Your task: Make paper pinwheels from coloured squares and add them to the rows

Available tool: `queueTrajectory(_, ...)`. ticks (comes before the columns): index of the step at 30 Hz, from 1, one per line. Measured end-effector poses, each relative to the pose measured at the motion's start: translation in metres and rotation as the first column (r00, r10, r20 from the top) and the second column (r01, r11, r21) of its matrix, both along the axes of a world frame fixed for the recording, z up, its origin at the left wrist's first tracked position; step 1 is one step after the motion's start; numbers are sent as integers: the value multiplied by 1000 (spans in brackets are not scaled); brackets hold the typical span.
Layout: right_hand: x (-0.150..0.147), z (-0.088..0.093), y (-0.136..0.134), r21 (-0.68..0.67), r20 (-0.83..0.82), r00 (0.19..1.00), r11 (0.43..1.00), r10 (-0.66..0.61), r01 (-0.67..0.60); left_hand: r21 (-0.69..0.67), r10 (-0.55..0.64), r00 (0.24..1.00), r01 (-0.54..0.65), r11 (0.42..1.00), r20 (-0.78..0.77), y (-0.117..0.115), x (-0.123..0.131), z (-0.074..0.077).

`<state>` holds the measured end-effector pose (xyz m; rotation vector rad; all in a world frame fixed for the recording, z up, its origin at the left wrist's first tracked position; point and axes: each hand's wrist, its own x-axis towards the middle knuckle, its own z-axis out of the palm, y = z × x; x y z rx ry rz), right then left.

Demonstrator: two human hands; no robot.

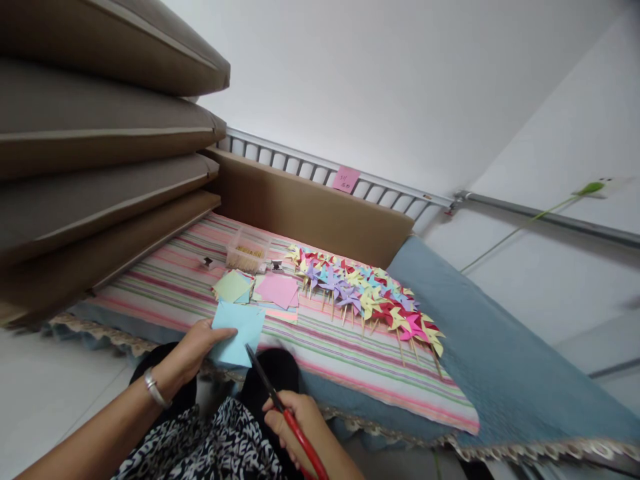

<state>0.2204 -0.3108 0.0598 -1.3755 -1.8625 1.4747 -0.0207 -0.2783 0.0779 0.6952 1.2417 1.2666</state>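
Observation:
My left hand [193, 350] pinches a light blue paper square [238, 332] by its left edge, over the near edge of the striped cloth. A silver bracelet sits on that wrist. My right hand [295, 423] is closed round the red handles of a pair of scissors [280, 403]. The dark blades point up and left, with their tip at the blue square's lower right corner.
On the striped cloth [320, 347] lie stacks of green and pink paper squares [277, 290], a clear box of sticks [246, 251] and a long row of several coloured paper pinwheels [367, 300]. Stacked brown cushions [100, 153] rise at left. A cardboard sheet [310, 213] leans on the rail.

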Motion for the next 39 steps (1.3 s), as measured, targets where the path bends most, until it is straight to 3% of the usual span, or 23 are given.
queueTrajectory(4, -2, 6, 2, 3, 54, 997, 998, 57, -57, 11, -35, 999, 35, 999, 25, -1, -1, -1)
queueTrajectory(11, -7, 10, 1, -5, 45, 999, 1000, 21, -20, -6, -30, 999, 30, 1000, 30, -3, 9, 4)
queueTrajectory(20, -6, 7, 2, 29, 38, 999, 999, 34, -35, -17, -37, 998, 38, 999, 41, -5, 12, 5)
queueTrajectory(29, -5, 9, 1, 64, 54, 997, 996, 57, -61, -25, -27, 999, 27, 999, 30, -6, 15, 16)
queueTrajectory(35, -7, 13, -4, 57, 54, 998, 998, -15, 12, -26, -38, 998, 39, 999, 41, -6, 16, 14)
queueTrajectory(39, -5, 8, 0, 88, 101, 994, 995, 36, -45, -39, -30, 999, 31, 999, 31, -5, 15, 13)
